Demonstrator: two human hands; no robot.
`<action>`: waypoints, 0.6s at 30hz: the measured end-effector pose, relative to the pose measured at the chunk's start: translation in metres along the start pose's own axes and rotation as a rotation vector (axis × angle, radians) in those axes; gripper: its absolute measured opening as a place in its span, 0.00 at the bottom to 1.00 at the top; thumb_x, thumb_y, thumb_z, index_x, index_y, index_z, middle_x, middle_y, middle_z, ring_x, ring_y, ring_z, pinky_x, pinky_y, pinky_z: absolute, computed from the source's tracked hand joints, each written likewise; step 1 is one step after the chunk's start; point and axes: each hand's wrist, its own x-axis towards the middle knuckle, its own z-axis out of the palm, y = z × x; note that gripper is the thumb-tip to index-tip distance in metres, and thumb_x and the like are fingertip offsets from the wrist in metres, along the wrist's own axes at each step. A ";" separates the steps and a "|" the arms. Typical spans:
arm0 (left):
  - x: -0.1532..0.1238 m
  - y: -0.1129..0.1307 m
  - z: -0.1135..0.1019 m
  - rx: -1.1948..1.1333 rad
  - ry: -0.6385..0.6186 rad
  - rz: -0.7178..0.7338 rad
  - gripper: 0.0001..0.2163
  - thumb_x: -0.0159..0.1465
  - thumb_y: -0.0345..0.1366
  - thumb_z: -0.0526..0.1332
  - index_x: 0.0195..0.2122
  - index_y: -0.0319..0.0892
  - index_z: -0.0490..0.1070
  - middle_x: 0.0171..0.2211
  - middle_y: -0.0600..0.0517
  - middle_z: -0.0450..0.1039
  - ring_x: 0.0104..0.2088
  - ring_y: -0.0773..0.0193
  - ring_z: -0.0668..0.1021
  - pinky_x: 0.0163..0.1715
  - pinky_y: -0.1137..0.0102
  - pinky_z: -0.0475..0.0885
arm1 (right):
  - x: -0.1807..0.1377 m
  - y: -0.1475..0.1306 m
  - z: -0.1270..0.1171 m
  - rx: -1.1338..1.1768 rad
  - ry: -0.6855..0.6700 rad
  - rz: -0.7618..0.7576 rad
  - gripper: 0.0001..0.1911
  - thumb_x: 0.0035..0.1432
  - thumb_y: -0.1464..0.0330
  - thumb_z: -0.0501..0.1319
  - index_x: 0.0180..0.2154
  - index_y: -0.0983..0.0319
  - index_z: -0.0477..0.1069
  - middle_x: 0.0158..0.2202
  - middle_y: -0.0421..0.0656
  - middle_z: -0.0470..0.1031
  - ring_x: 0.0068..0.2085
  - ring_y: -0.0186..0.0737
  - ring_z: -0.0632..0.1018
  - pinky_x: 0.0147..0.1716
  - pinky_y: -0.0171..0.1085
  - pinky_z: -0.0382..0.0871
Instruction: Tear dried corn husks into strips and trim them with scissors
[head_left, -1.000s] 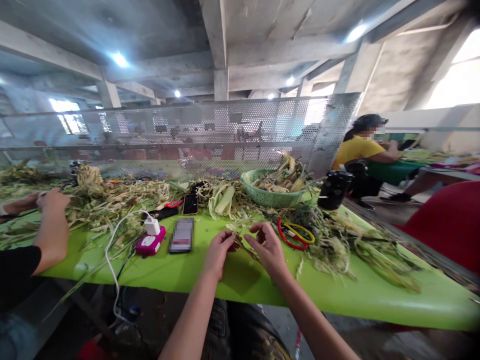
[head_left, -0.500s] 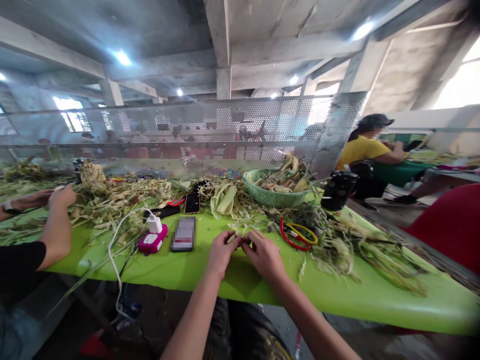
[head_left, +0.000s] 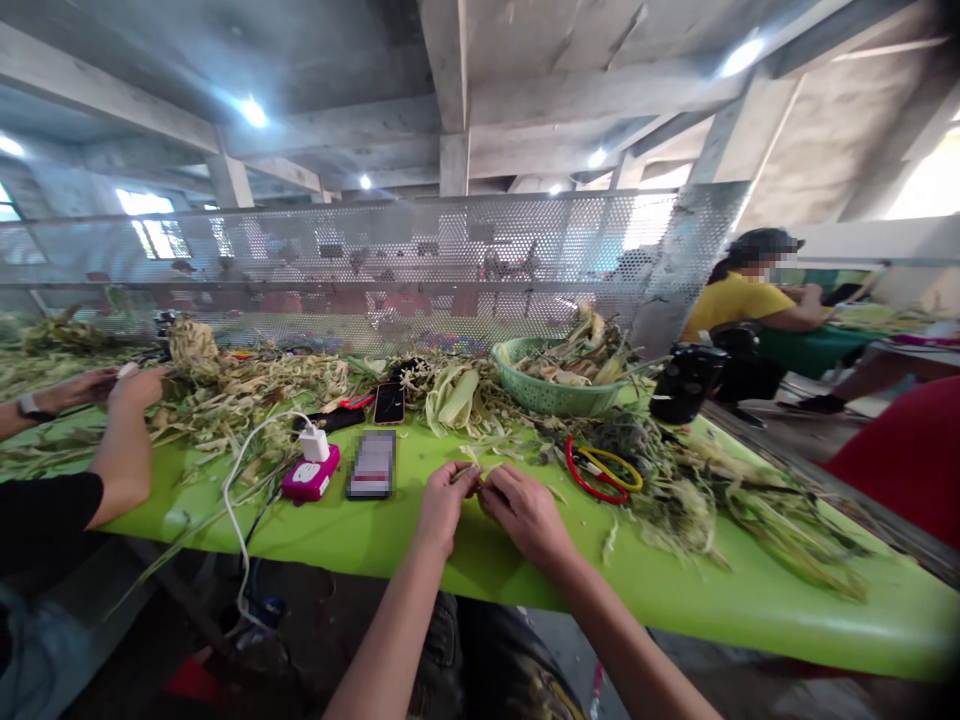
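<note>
My left hand (head_left: 444,505) and my right hand (head_left: 525,510) meet over the green table (head_left: 352,535), fingers pinched together on a thin pale strip of corn husk (head_left: 480,473) between them. A phone (head_left: 371,464) lies just left of my left hand. Red and yellow rings (head_left: 600,468) lie to the right of my right hand. A husked corn ear (head_left: 454,396) rests behind my hands among loose husks.
A green basket (head_left: 551,393) of husks stands at the back. A pink power bank with a white charger and cable (head_left: 311,470) lies left, a second phone (head_left: 389,402) behind. A co-worker's hands (head_left: 124,395) work husks at left. Another person in yellow (head_left: 739,300) sits far right. A black camera (head_left: 682,380) stands by the mesh screen.
My two hands have come together from slightly apart and now pinch the husk strip between them. The view has shifted a little.
</note>
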 end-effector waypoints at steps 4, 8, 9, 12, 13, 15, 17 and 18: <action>0.001 -0.001 0.000 -0.028 0.014 -0.007 0.14 0.48 0.42 0.69 0.31 0.37 0.73 0.25 0.53 0.71 0.26 0.68 0.69 0.30 0.72 0.63 | 0.000 0.000 0.000 0.023 -0.016 -0.010 0.10 0.60 0.69 0.53 0.25 0.59 0.65 0.26 0.41 0.68 0.27 0.37 0.68 0.27 0.34 0.55; 0.003 -0.004 -0.002 -0.050 0.025 -0.004 0.14 0.47 0.41 0.69 0.30 0.38 0.73 0.25 0.53 0.72 0.26 0.67 0.70 0.31 0.71 0.64 | 0.000 -0.001 0.000 0.062 -0.039 -0.006 0.10 0.59 0.69 0.54 0.25 0.59 0.64 0.26 0.40 0.68 0.27 0.37 0.67 0.27 0.35 0.55; 0.003 -0.005 -0.002 -0.050 0.019 0.001 0.13 0.48 0.41 0.69 0.30 0.38 0.73 0.25 0.53 0.72 0.26 0.67 0.70 0.31 0.71 0.64 | -0.001 -0.001 -0.001 0.084 -0.042 0.002 0.09 0.58 0.69 0.54 0.25 0.59 0.65 0.25 0.40 0.68 0.27 0.37 0.67 0.27 0.35 0.55; 0.002 -0.005 -0.003 -0.028 -0.030 0.008 0.13 0.50 0.42 0.68 0.32 0.38 0.73 0.27 0.53 0.72 0.28 0.67 0.71 0.33 0.71 0.64 | -0.004 0.002 -0.002 0.195 -0.041 0.042 0.08 0.58 0.68 0.56 0.26 0.59 0.66 0.26 0.40 0.69 0.28 0.37 0.68 0.28 0.34 0.57; 0.001 -0.004 -0.002 -0.012 -0.052 0.007 0.13 0.51 0.42 0.67 0.33 0.39 0.74 0.27 0.53 0.73 0.29 0.67 0.71 0.33 0.72 0.64 | -0.005 0.004 -0.003 0.242 -0.020 0.071 0.08 0.58 0.67 0.56 0.27 0.59 0.66 0.26 0.39 0.69 0.28 0.37 0.68 0.28 0.34 0.58; -0.002 -0.002 -0.001 0.014 -0.093 0.000 0.13 0.53 0.43 0.66 0.35 0.39 0.74 0.29 0.52 0.73 0.29 0.68 0.71 0.32 0.73 0.64 | -0.006 0.008 -0.004 0.343 0.076 0.168 0.07 0.58 0.64 0.57 0.30 0.59 0.67 0.27 0.39 0.69 0.27 0.37 0.68 0.28 0.34 0.59; -0.004 0.001 0.000 0.020 -0.124 -0.005 0.13 0.54 0.42 0.66 0.36 0.39 0.73 0.31 0.52 0.73 0.30 0.67 0.72 0.34 0.73 0.65 | -0.005 0.013 -0.003 0.444 0.191 0.275 0.10 0.57 0.60 0.59 0.36 0.59 0.67 0.31 0.40 0.70 0.25 0.35 0.67 0.26 0.34 0.59; -0.005 0.002 0.001 0.017 -0.137 -0.009 0.13 0.54 0.42 0.66 0.37 0.39 0.73 0.32 0.52 0.73 0.31 0.67 0.72 0.35 0.73 0.66 | -0.004 0.015 -0.003 0.493 0.223 0.308 0.13 0.56 0.59 0.60 0.40 0.59 0.67 0.33 0.40 0.71 0.25 0.35 0.67 0.25 0.34 0.60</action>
